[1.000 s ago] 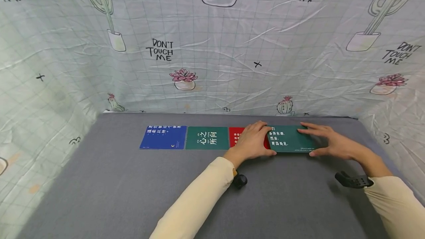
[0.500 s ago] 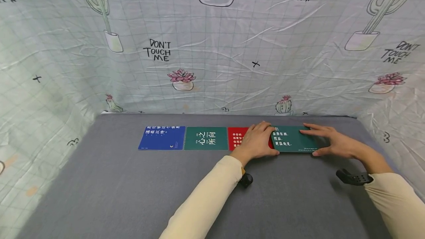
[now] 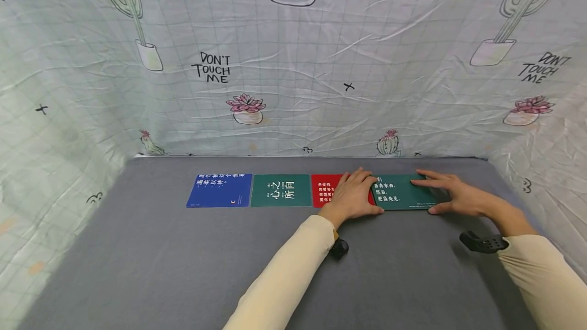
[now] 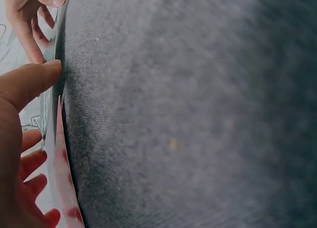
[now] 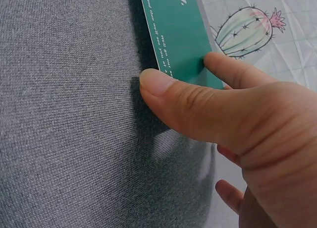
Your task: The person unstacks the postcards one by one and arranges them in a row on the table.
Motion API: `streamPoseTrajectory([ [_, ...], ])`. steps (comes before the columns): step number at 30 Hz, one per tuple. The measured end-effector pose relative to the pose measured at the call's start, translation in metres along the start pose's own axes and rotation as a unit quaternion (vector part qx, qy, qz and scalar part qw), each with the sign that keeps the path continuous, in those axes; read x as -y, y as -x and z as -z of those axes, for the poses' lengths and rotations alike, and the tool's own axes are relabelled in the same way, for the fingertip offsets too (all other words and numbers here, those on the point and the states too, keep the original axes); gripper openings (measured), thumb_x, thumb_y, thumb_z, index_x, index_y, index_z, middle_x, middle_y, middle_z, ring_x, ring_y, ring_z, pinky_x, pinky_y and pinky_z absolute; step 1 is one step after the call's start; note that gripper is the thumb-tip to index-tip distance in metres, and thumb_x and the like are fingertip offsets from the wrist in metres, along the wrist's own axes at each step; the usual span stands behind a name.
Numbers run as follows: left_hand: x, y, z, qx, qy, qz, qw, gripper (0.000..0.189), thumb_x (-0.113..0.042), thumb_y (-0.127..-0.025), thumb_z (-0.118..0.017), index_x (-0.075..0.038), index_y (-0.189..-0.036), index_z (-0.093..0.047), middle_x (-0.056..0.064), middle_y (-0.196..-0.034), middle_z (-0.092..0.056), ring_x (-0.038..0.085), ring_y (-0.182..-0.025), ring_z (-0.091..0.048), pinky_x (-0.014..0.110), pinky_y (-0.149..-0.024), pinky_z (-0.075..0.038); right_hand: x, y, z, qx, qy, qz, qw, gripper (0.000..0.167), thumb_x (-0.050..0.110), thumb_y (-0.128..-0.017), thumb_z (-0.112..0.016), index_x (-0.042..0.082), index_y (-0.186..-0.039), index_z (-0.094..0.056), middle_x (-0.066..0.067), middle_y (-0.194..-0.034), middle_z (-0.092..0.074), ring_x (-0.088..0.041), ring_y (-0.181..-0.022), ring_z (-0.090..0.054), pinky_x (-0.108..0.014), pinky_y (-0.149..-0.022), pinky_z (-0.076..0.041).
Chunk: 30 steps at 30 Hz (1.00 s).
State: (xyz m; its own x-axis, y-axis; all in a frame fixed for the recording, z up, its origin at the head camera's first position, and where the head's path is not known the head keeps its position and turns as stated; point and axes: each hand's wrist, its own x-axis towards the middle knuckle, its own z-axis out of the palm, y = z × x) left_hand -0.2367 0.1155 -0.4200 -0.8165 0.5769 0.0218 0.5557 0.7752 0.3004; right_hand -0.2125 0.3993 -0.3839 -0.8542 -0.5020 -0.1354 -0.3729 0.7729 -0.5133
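Note:
In the head view, a dark green card with white writing is gripped between both hands at the right end of a row. My left hand holds its left end, thumb at the near edge and fingers toward the far edge. This hand also covers part of a red card. My right hand spans the green card's right end. In the right wrist view, the thumb meets its near edge and a finger touches the far side. A shadow runs along the green card's near edge.
Left of the red card, another green card with large characters and a blue card lie flat in line. Grey cloth covers the table. Behind it hangs a patterned curtain, which also closes both sides.
Both hands have shifted the held green card slightly right relative to the row, so more of the red card shows. The head view has also drifted a little.

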Motion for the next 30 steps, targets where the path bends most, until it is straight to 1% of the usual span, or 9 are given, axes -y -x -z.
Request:
streamPoseTrajectory([
  [6, 0.0006, -0.0008, 0.0006, 0.008, -0.012, 0.003, 0.9999, 0.074, -0.055, -0.078, -0.068, -0.024, -0.142, -0.045, -0.006, -0.147, -0.038, 0.013, -0.141, -0.022, 0.04, -0.114, -0.017, -0.0012, -0.003, -0.0008, 0.006, -0.01, 0.001, 0.9999, 0.073, 0.029, -0.074, -0.081, 0.009, -0.138, -0.052, -0.022, -0.151, -0.025, -0.056, -0.132, -0.013, -0.075, -0.091, -0.016],
  [11, 0.0001, -0.0011, 0.0017, 0.019, -0.017, 0.002, 0.9997, 0.076, -0.054, -0.078, -0.069, -0.024, -0.143, -0.043, -0.006, -0.148, -0.037, 0.014, -0.141, -0.022, 0.041, -0.115, -0.016, -0.0029, -0.004, -0.0016, 0.009, -0.02, 0.003, 0.9998, 0.074, 0.028, -0.074, -0.082, 0.007, -0.138, -0.052, -0.024, -0.151, -0.026, -0.054, -0.133, -0.014, -0.074, -0.093, -0.017],
  [15, 0.0002, -0.0017, 0.002, 0.027, -0.028, 0.002, 0.9993, 0.077, -0.056, -0.079, -0.067, -0.025, -0.144, -0.042, -0.006, -0.149, -0.036, 0.014, -0.141, -0.021, 0.042, -0.115, -0.015, -0.0034, -0.004, -0.0007, 0.014, -0.011, -0.006, 0.9998, 0.074, 0.031, -0.074, -0.081, 0.009, -0.139, -0.052, -0.023, -0.151, -0.026, -0.053, -0.131, -0.015, -0.074, -0.091, -0.019],
  [20, 0.0011, -0.002, 0.0026, 0.036, -0.041, 0.003, 0.9985, 0.077, -0.058, -0.08, -0.065, -0.026, -0.145, -0.041, -0.007, -0.149, -0.035, 0.014, -0.141, -0.021, 0.043, -0.115, -0.015, -0.0025, -0.0067, 0.001, 0.029, 0.004, -0.02, 0.9994, 0.075, 0.034, -0.075, -0.08, 0.011, -0.14, -0.05, -0.022, -0.151, -0.026, -0.055, -0.128, -0.015, -0.076, -0.088, -0.019],
  [27, 0.0, -0.0023, 0.0062, 0.043, -0.061, 0.007, 0.9972, 0.076, -0.062, -0.079, -0.063, -0.028, -0.144, -0.043, -0.01, -0.149, -0.035, 0.013, -0.141, -0.021, 0.044, -0.115, -0.014, 0.0005, -0.0097, 0.0043, 0.047, -0.001, -0.041, 0.9981, 0.077, 0.035, -0.074, -0.08, 0.011, -0.14, -0.05, -0.021, -0.152, -0.025, -0.054, -0.129, -0.012, -0.078, -0.087, -0.018],
  [30, -0.0006, -0.0032, 0.0062, 0.045, -0.056, 0.009, 0.9974, 0.077, -0.063, -0.079, -0.064, -0.028, -0.144, -0.043, -0.01, -0.149, -0.035, 0.013, -0.141, -0.021, 0.044, -0.115, -0.014, 0.0009, -0.0097, 0.0056, 0.049, 0.002, -0.043, 0.9978, 0.077, 0.035, -0.074, -0.08, 0.011, -0.141, -0.049, -0.021, -0.152, -0.025, -0.054, -0.13, -0.012, -0.078, -0.087, -0.018],
])
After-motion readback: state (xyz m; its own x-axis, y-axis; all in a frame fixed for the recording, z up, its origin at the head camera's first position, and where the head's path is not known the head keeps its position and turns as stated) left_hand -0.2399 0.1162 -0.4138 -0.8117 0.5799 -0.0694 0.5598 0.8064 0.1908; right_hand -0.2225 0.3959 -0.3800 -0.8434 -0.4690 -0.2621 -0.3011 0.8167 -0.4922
